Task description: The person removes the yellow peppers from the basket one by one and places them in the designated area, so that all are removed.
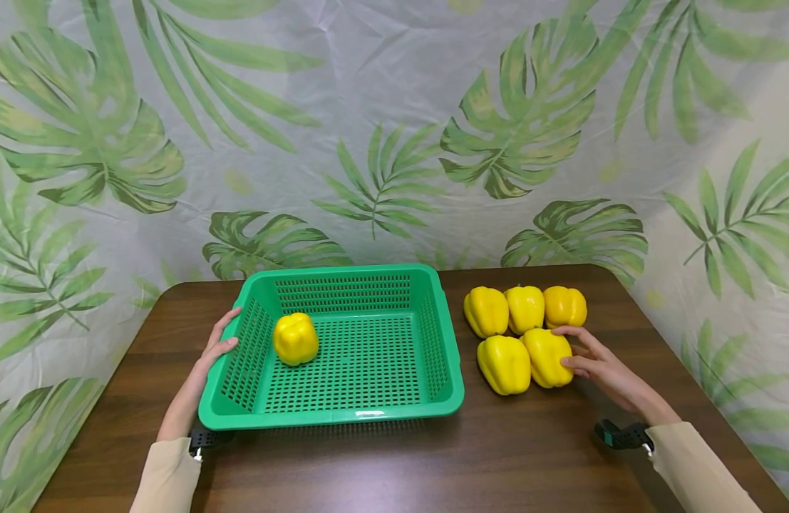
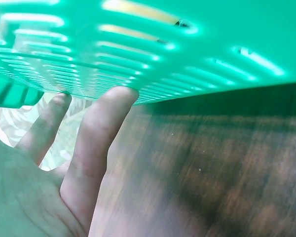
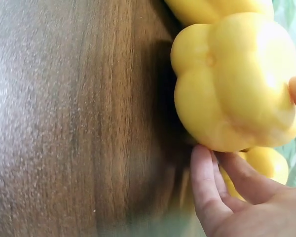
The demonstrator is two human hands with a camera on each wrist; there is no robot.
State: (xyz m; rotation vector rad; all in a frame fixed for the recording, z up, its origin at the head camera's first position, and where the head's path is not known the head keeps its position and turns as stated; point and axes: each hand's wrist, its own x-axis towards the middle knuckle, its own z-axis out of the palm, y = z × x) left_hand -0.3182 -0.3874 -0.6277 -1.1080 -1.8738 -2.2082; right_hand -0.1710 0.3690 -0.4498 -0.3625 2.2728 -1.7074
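A green plastic basket (image 1: 330,419) stands on the table with one yellow bell pepper (image 1: 295,339) in its left part. My left hand (image 1: 204,367) rests against the basket's left side with loosely extended fingers; in the left wrist view, fingertips (image 2: 122,95) touch its slotted wall. To the basket's right, several yellow bell peppers lie in two rows. At the nearer row's right end, my right hand (image 1: 599,367) holds a yellow bell pepper (image 1: 545,358) by its side. The right wrist view has that pepper (image 3: 237,81) between fingers below and a digit at the right edge.
Close beside the held pepper lies another yellow bell pepper (image 1: 504,365). Behind them sit a left pepper (image 1: 486,312), a middle pepper (image 1: 525,308) and a right pepper (image 1: 566,307). A leaf-patterned cloth (image 1: 381,92) hangs behind the brown wooden table (image 1: 432,470).
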